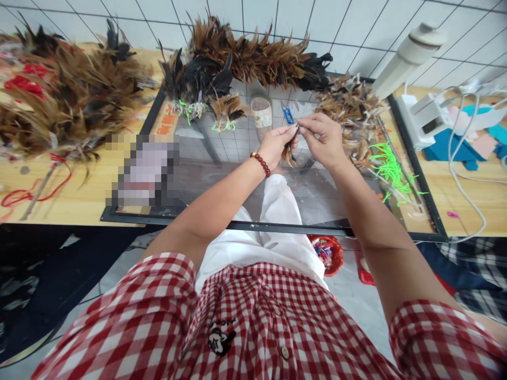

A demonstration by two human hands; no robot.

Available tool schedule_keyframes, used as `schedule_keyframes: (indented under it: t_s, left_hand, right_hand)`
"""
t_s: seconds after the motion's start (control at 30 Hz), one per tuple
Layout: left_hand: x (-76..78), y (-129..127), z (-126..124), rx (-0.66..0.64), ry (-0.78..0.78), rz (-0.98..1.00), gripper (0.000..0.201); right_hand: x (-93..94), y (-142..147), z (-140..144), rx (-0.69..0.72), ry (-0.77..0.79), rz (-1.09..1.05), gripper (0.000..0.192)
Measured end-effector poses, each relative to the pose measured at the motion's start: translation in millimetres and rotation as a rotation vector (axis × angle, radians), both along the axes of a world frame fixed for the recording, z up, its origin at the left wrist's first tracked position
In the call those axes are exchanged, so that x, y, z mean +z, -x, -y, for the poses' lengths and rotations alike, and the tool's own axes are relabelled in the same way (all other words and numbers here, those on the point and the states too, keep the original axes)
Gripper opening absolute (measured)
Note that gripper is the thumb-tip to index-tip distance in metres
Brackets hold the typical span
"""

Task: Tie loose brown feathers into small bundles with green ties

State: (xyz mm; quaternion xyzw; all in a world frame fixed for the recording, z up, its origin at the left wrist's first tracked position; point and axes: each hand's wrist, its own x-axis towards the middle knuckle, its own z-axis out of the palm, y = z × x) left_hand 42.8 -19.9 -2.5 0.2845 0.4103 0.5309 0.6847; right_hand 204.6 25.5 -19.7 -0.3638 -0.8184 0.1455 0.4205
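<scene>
I am looking down over a glass-topped table [222, 174]; at ten o'clock a big heap of brown feathers [67, 100] is lying on the wood, with red cord [35, 192] trailing beside it; at twelve o'clock a long feather bundle [253, 55] is resting against the tiled wall; just below it the left hand [275, 145], wearing a bead bracelet [260, 163], is pinching a small feather tuft [289, 153], which is hanging between both hands over the glass; the right hand [322, 140] is pinching the tuft's top, fingertips meeting the left's; blue snips [288, 114] are lying just behind; green ties [390, 171] are lying at two o'clock; a white machine [420, 113] is standing farther right.
</scene>
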Motion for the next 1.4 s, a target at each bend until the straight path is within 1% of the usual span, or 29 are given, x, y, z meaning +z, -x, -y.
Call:
schedule_keyframes:
  t_s: [0.1,0.2,0.3,0.37,0.43,0.53,0.63,0.7,0.77,0.83,0.9,0.93,1.0,1.07,1.13,1.17,1.2,1.27,1.33,1.4]
  left_hand:
    - [-2.0,0,-1,-0.005,-0.028,-0.001,0.024]
    - [-2.3,1,0,-0.042,-0.069,-0.022,0.027]
    - [-1.0,1,3,-0.107,-0.107,-0.052,0.028]
    - [-0.2,1,4,-0.138,-0.128,-0.066,0.028]
    - [-0.2,1,5,-0.157,-0.141,-0.072,0.028]
    - [-1.3,1,5,-0.174,-0.149,-0.081,0.028]
    - [-2.8,-1,5,-0.140,-0.138,-0.103,0.030]
    - [-3.6,-1,4,-0.109,-0.114,-0.105,0.028]
    - [-4.5,-1,3,-0.084,-0.089,-0.086,0.027]
    - [-5.5,0,1,-0.056,-0.061,-0.055,0.026]
    - [-6.4,1,0,-0.030,-0.038,-0.026,0.023]
    - [-6.6,1,0,-0.023,-0.031,-0.017,0.022]
    - [-6.5,2,0,-0.019,-0.026,-0.007,0.022]
    - [-5.4,2,0,-0.023,-0.020,0.002,0.024]
    - [-3.6,3,1,-0.023,-0.005,0.012,0.023]
    - [-2.7,4,2,-0.020,0.004,0.016,0.022]
    - [-1.9,4,2,-0.017,0.010,0.020,0.020]
    - [-1.2,3,2,-0.009,0.013,0.022,0.018]
    - [-2.0,2,1,0.010,0.004,0.024,0.017]
    - [-4.3,-1,0,0.030,-0.017,0.031,0.019]
  right_hand:
    - [0.9,1,0,0.023,0.070,-0.047,0.048]
    - [2.7,3,0,0.094,0.203,-0.156,0.055]
    - [5.9,4,0,0.182,0.360,-0.285,0.052]
    - [8.2,5,2,0.210,0.434,-0.367,0.049]
    - [9.9,7,3,0.193,0.481,-0.422,0.048]
    - [11.5,13,3,0.146,0.512,-0.452,0.047]
    - [17.3,12,3,0.112,0.569,-0.421,0.042]
    - [27.2,0,2,0.038,0.606,-0.335,0.033]
    - [41.1,-21,1,-0.068,0.583,-0.158,0.019]
    - [55.4,-45,1,-0.139,0.515,0.124,0.010]
    - [65.9,-62,1,-0.156,0.482,0.427,0.009]
    - [69.1,-65,2,-0.152,0.488,0.552,0.009]
    - [71.6,-62,6,-0.145,0.534,0.724,0.008]
    - [71.0,-51,10,-0.152,0.581,0.852,0.005]
    - [69.7,-41,13,-0.171,0.591,0.938,0.006]
    - [69.2,-38,13,-0.171,0.592,0.944,0.006]
    - [68.8,-37,14,-0.158,0.602,0.905,0.006]
    - [67.2,-36,14,-0.070,0.656,0.695,0.002]
    - [63.1,-34,14,0.041,0.709,0.384,0.012]
    - [55.6,-26,13,0.107,0.713,0.087,0.025]
